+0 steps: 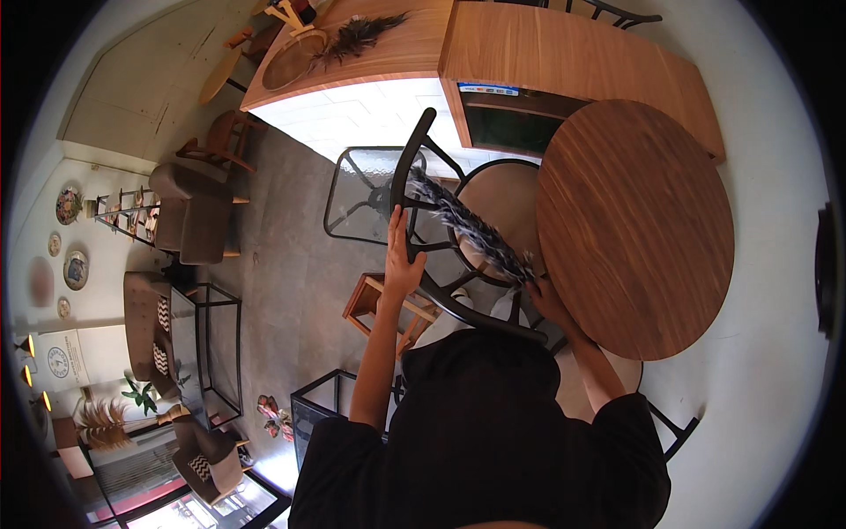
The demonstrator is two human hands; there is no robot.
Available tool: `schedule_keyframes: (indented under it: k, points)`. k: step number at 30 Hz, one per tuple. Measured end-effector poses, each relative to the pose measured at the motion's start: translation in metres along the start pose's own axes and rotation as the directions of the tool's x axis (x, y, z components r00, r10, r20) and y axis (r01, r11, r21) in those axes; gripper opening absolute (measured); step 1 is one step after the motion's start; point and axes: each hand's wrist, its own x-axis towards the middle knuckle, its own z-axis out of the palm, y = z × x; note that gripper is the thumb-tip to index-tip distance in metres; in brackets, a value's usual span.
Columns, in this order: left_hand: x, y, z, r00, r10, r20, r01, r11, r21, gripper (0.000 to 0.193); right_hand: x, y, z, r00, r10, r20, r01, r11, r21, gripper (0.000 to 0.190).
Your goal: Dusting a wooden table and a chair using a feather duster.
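Observation:
My left hand (pixel 401 268) is on the curved back rail of a black chair (pixel 400 162), fingers stretched along its outer side and thumb on the rail. In my right hand (pixel 550 303) is the handle end of a grey feather duster (pixel 472 228); the handle itself is mostly hidden. The duster's plumes slant across the chair's round beige seat (pixel 499 205), and its tip reaches towards the back rail. Close to the right hand stands a round wooden table (pixel 638 231), whose top overlaps part of the seat in this view.
A glass-topped side table (pixel 350 221) and a wooden stool (pixel 363 301) stand left of the chair. Ahead is a wooden counter (pixel 568 49) holding a round tray (pixel 287 63) and another feather duster (pixel 360 36). Brown armchairs (pixel 192 211) and a black-framed table (pixel 221 357) are farther left.

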Motion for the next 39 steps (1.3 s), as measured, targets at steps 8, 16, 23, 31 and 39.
schedule_keyframes:
  k: [8,16,23,31,39]
  points:
    - [-0.009,0.009,0.008,0.998,0.016,-0.067,-0.016,1.000,0.001,0.087,-0.064,0.032,-0.015,0.870,-0.293,-0.397,0.177,0.937,-0.301,0.041]
    - [-0.004,0.008,0.010,0.998,-0.001,-0.070,0.001,1.000,-0.006,0.086,-0.108,0.058,-0.022,0.924,-0.173,-0.340,0.029,0.920,-0.390,0.047]
    - [-0.003,0.003,0.007,0.997,0.025,-0.073,-0.026,1.000,-0.013,0.085,-0.122,0.059,-0.037,0.861,-0.237,-0.450,0.040,0.913,-0.405,0.051]
    - [-0.003,0.003,0.009,0.996,0.008,-0.093,-0.012,0.999,-0.040,0.083,-0.107,0.034,-0.041,0.810,-0.345,-0.474,0.097,0.877,-0.471,0.050]
    - [-0.003,0.002,0.010,0.993,0.025,-0.119,-0.041,0.990,-0.136,0.081,-0.084,0.016,-0.052,0.743,-0.461,-0.486,0.148,0.820,-0.553,0.049]
